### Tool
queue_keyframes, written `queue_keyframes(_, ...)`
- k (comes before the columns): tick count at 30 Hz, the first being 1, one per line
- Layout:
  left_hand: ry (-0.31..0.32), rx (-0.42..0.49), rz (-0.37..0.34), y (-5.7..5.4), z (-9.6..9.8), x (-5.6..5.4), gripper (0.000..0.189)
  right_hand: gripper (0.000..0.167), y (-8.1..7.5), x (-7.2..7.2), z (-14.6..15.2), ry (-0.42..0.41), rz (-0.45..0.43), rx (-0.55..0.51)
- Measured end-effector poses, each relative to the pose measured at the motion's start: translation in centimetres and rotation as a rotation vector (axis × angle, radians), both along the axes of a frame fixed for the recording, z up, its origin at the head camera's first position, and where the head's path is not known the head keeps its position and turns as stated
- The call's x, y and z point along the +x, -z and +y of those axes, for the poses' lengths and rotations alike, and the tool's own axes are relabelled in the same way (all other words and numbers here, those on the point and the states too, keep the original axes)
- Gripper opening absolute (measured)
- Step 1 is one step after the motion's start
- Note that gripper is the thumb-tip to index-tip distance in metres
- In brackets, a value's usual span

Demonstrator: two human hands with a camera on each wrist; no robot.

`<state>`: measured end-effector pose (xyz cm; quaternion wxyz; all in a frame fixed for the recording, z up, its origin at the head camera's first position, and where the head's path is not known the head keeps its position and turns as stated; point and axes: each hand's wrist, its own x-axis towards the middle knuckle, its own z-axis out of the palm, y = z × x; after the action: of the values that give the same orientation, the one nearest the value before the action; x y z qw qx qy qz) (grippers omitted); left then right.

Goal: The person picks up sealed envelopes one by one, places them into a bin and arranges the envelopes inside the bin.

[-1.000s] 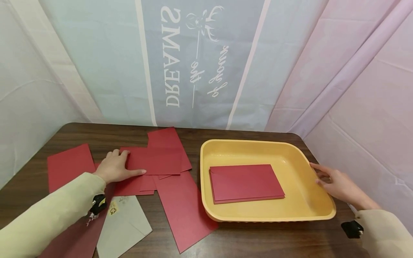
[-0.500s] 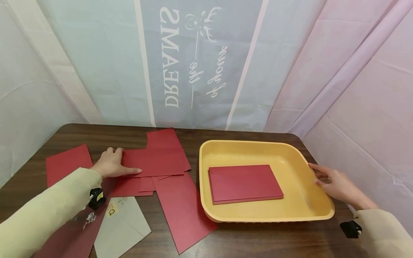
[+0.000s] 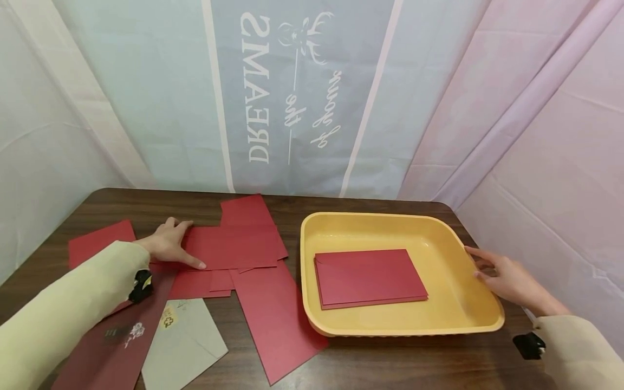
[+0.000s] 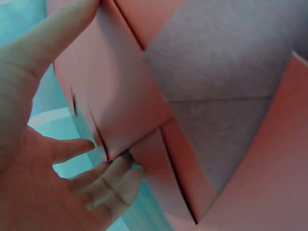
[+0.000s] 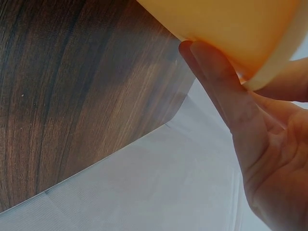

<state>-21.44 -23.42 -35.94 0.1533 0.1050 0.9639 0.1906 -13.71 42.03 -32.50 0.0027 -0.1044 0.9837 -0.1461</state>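
A dark maroon envelope [image 3: 114,346] with a white flower print lies at the near left of the tabletop [image 3: 390,365], partly hidden by the left sleeve [image 3: 68,309]. Just beside it, to its right, is a pale envelope [image 3: 185,346] bearing a yellow patch. Next along, a slanting red envelope [image 3: 280,325] reaches the left side of a yellow tray [image 3: 409,332], which covers part of its right edge.

The tray holds a small stack of red envelopes [image 3: 370,276] lying flat, left of its middle. The right hand [image 3: 512,281] grips the tray's right rim, fingers against the outer wall and thumb over the edge.

Farther left, the left hand [image 3: 168,244] spans the left end of a crosswise red envelope [image 3: 234,246], thumb stretched along its near edge, fingers parted and not closed round it. That envelope lies over other red ones: shorter-looking pieces [image 3: 202,284] show on its near side, and a far red envelope [image 3: 248,211] juts out behind. Another red envelope [image 3: 104,241] lies left of the hand.

Beyond the tabletop hangs a pale printed cloth [image 3: 317,108] with white lettering.
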Motion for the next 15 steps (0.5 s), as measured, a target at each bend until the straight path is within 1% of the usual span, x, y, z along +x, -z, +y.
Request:
queue_keyframes(3, -0.021, 0.009, 0.026, 0.32, 0.1, -0.17, 0.123, 0.052, -0.1, -0.03, -0.03, 0.002, -0.005, 0.0)
queue_keyframes(8, -0.052, 0.055, 0.106, 0.8, 0.36, -0.38, 0.122, 0.052, -0.23, -0.09, -0.16, 0.006, -0.009, 0.009)
queue_keyframes(11, -0.069, 0.1, 0.113, 0.72, 0.5, -0.48, 0.12, 0.052, -0.26, -0.09, -0.23, 0.008, -0.01, 0.012)
queue_keyframes(15, -0.075, 0.125, 0.092, 0.49, 0.61, -0.46, 0.116, 0.051, -0.27, -0.07, -0.31, 0.008, -0.01, 0.011)
